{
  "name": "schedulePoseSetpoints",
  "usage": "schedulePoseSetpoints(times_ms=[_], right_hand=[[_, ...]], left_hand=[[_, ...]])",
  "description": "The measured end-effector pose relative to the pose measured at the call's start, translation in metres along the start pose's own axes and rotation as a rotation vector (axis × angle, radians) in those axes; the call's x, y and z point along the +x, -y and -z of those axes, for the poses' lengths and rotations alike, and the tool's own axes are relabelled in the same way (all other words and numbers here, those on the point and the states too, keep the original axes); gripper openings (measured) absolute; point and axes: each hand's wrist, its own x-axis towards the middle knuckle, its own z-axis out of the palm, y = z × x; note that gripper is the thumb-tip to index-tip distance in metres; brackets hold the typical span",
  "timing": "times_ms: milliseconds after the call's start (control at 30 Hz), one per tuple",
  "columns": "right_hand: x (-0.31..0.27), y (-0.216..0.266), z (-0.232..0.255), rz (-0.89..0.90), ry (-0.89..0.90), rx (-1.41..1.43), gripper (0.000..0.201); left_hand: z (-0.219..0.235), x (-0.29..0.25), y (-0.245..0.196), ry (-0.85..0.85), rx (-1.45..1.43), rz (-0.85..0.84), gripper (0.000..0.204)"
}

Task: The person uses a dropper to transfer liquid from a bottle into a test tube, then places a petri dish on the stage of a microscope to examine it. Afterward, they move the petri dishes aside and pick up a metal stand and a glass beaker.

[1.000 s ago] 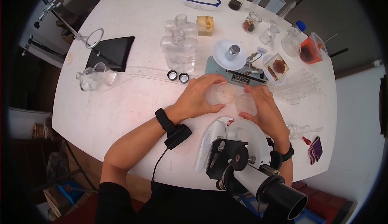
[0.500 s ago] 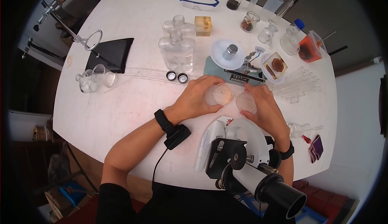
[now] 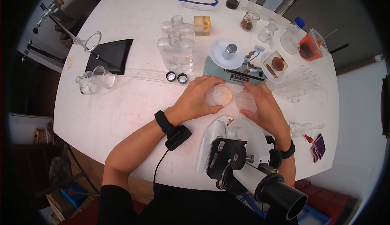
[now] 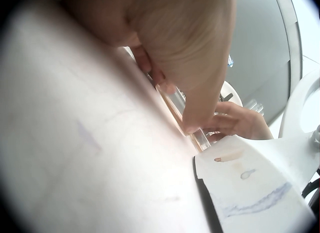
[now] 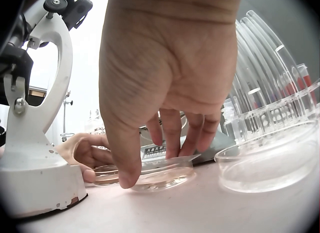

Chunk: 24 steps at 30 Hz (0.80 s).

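Observation:
In the head view, two clear round petri dishes lie side by side in front of a balance. My left hand (image 3: 197, 98) holds the left petri dish (image 3: 222, 95) by its sides, thumb at the near edge and fingers at the far edge. The right petri dish (image 3: 245, 102) is held the same way by my right hand (image 3: 264, 106). From the right wrist, this right dish (image 5: 167, 177) shows low over the white table between thumb and fingers, and the left dish (image 5: 106, 175) sits just past it. Part of each rim is hidden by the fingers.
A microscope (image 3: 254, 160) stands close in front of the right forearm. Behind the hands is the balance (image 3: 221, 71) with a metal weight (image 3: 230, 51). Test tubes (image 3: 300, 85) are to the right, two black caps (image 3: 182, 78) and clear bottles (image 3: 177, 54) to the left.
The two dishes overlapped in view a second ago; now a small gap shows between them. Both hands keep their hold, and the head view has shifted slightly.

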Motion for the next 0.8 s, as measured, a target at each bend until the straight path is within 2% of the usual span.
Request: schedulePoseSetpoints(times_ms=[800], right_hand=[[0.0013,-0.0005,0.0009,-0.008,0.009,0.010,0.076]], left_hand=[[-0.0011,0.0002,0.0011,-0.013,0.014,-0.019,0.058]])
